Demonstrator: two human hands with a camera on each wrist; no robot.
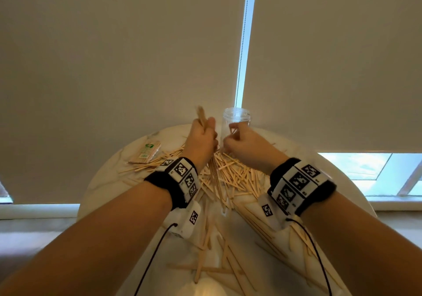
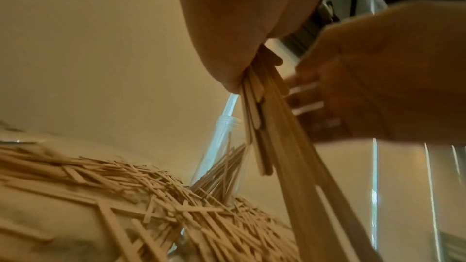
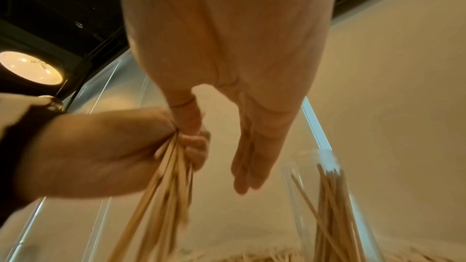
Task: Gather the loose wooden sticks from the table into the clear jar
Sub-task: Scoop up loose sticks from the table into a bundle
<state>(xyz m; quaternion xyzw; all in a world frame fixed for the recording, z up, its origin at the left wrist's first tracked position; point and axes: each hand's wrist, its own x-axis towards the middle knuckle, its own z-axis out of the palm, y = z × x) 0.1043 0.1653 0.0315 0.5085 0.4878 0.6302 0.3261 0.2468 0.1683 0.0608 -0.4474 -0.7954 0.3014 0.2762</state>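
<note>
My left hand (image 1: 204, 135) grips a bundle of long wooden sticks (image 1: 201, 114) in a fist above the table, just left of the clear jar (image 1: 236, 118). In the left wrist view the bundle (image 2: 274, 127) hangs down from the left hand (image 2: 232, 57). My right hand (image 1: 240, 140) hovers in front of the jar. Its fingers (image 3: 249, 166) point down, straight and empty, and its thumb reaches to the left hand (image 3: 113, 146) at the top of the bundle (image 3: 166, 186). The jar (image 3: 327, 196) stands upright with several thin sticks inside. A loose pile of sticks (image 1: 228, 177) covers the table.
The round pale table (image 1: 102, 181) stands against a roller blind and window. A wrapped packet of small sticks (image 1: 146, 153) lies at the back left. More long flat sticks (image 1: 205, 266) lie scattered near the front edge. The pile (image 2: 151, 196) reaches the jar's base (image 2: 221, 166).
</note>
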